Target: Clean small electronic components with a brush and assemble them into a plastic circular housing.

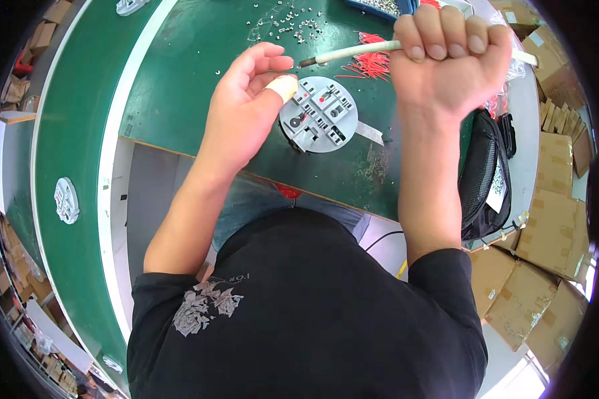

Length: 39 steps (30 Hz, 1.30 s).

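A round grey plastic part [341, 126] with slots, metal contacts and small red bits lies on the green tabletop [180, 100]. At its upper left is my left hand [243, 100], with a pale wrap around the thumb. Its fingers are bent but apart from the thumb, and nothing shows between them. My right hand [451, 73] is raised at the upper right, its fingers wrapped around a thin pale rod-like tool [356, 50]. The tool's dark tip points left, close to my left fingertips and above the grey part. Its other end sticks out past my right hand.
Small metal pieces [298, 26] are scattered at the back, near a blue tray [379, 6]. Red wires [371, 65] lie behind the tool. A black mesh bag [482, 179] sits at right, with cardboard boxes [546, 193] beyond. Another grey part [66, 199] rests on the green strip at left.
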Tool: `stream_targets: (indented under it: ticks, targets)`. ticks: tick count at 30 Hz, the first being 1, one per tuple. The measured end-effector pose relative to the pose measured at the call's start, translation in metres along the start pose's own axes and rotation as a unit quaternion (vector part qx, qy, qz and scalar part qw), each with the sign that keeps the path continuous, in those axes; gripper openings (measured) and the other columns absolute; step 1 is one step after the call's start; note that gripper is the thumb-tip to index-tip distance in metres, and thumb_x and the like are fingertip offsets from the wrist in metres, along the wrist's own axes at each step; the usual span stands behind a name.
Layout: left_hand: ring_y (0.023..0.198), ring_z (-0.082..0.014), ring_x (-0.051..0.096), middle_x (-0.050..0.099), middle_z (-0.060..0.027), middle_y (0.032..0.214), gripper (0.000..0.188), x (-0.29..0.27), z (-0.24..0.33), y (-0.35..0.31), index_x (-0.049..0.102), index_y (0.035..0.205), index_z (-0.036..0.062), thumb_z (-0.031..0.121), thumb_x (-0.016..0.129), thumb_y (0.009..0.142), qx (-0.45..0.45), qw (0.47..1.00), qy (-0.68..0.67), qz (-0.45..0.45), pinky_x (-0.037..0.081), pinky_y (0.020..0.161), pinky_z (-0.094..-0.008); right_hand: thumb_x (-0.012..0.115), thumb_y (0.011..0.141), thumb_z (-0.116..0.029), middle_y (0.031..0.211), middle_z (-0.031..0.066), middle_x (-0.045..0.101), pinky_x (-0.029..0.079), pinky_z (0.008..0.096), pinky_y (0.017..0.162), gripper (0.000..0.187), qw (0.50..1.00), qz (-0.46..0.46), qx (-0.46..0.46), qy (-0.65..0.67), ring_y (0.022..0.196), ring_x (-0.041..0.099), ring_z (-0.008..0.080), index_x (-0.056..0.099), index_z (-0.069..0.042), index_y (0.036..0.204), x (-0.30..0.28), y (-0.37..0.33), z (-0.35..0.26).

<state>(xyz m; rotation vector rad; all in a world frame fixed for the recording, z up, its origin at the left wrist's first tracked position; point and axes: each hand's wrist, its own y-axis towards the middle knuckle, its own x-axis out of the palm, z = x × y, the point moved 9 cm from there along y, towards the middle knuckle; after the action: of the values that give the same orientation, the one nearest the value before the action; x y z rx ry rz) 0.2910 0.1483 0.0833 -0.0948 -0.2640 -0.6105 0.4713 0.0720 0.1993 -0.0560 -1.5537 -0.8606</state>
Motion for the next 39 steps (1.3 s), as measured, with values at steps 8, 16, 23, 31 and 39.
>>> stream_targets:
  ticks: [8, 16, 23, 31, 39]
  targets:
    - [0.094, -0.0116, 0.065, 0.068, -0.0100, 0.106, 0.027, 0.019, 0.001, 0.002, 0.062, 0.117, -0.0028, -0.003, 0.064, 0.090, 0.010, 0.999, -0.013, -0.043, 0.054, 0.084, -0.0265, 0.042, 0.106, -0.043, 0.054, -0.0070, 0.028, 0.023, 0.0256, 0.037, 0.044, 0.940, 0.136, 0.144, 0.280, 0.044, 0.025, 0.0085, 0.037, -0.021, 0.068, 0.018, -0.015, 0.026]
    - [0.113, -0.0278, 0.062, 0.064, -0.0140, 0.120, 0.058, 0.036, 0.030, -0.003, 0.054, 0.130, 0.0034, 0.013, 0.080, 0.079, 0.189, 0.941, 0.264, -0.097, 0.048, 0.092, -0.0389, 0.040, 0.106, -0.050, 0.056, -0.0056, 0.030, 0.024, 0.0235, 0.038, 0.047, 0.876, 0.067, -0.007, -0.477, 0.045, 0.026, 0.0076, 0.038, -0.019, 0.070, 0.027, -0.006, 0.000]
    - [0.134, -0.0390, 0.042, 0.051, -0.0167, 0.137, 0.094, 0.056, 0.016, -0.017, 0.041, 0.141, 0.0046, 0.029, 0.089, 0.065, 0.316, 0.792, 0.506, -0.131, 0.033, 0.106, -0.0509, 0.032, 0.106, -0.057, 0.066, -0.0035, 0.037, 0.026, 0.0217, 0.042, 0.048, 0.792, 0.157, -0.094, -0.583, 0.049, 0.029, 0.0072, 0.043, -0.016, 0.083, 0.035, -0.016, -0.003]
    - [0.135, -0.0403, 0.041, 0.051, -0.0174, 0.137, 0.098, 0.018, 0.002, -0.015, 0.037, 0.141, 0.0009, 0.028, 0.090, 0.063, 0.317, 0.811, 0.468, -0.149, 0.033, 0.107, -0.0516, 0.030, 0.106, -0.060, 0.066, -0.0022, 0.037, 0.026, 0.0237, 0.042, 0.049, 0.853, 0.076, -0.069, -0.511, 0.050, 0.030, 0.0092, 0.043, -0.016, 0.087, 0.013, -0.045, 0.033]
    - [0.132, -0.0390, 0.045, 0.050, -0.0180, 0.136, 0.098, -0.029, -0.016, -0.017, 0.038, 0.140, 0.0015, 0.026, 0.091, 0.062, 0.279, 0.828, 0.461, -0.156, 0.034, 0.108, -0.0503, 0.030, 0.105, -0.061, 0.064, 0.0001, 0.037, 0.027, 0.0248, 0.042, 0.051, 0.839, 0.092, -0.054, -0.533, 0.049, 0.029, 0.0102, 0.042, -0.015, 0.085, -0.030, -0.056, 0.087]
